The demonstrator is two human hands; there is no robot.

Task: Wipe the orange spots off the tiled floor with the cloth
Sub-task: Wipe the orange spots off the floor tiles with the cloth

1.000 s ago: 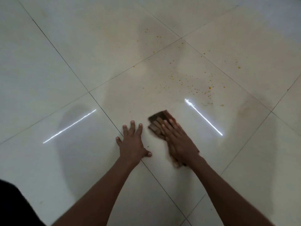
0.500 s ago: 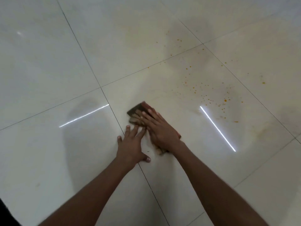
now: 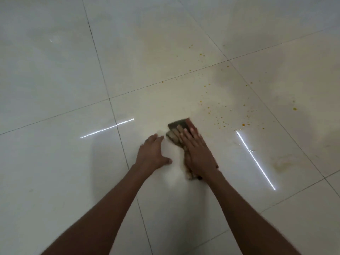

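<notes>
While the right hand [image 3: 197, 153] is laid flat, fingers extended and close together, a brown cloth [image 3: 177, 131] is pressed beneath it against the tiled floor [image 3: 55, 74]. The cloth is seen protruding beyond the fingertips at its far end and past the wrist at its near end. Just beside it, the left hand [image 3: 151, 153] is spread palm-down on the bare tile, holding nothing, its thumb pointed toward the cloth; hand and cloth appear narrowly apart. Orange spots [image 3: 220, 115] are scattered over the same tile beyond and to the right of the cloth, well apart from it, with a few more found across the grout lines on neighbouring tiles. A faint brownish smear [image 3: 283, 161] is seen further right. Two bright streaks of reflected light are cast on the floor, one on each side of the hands.
</notes>
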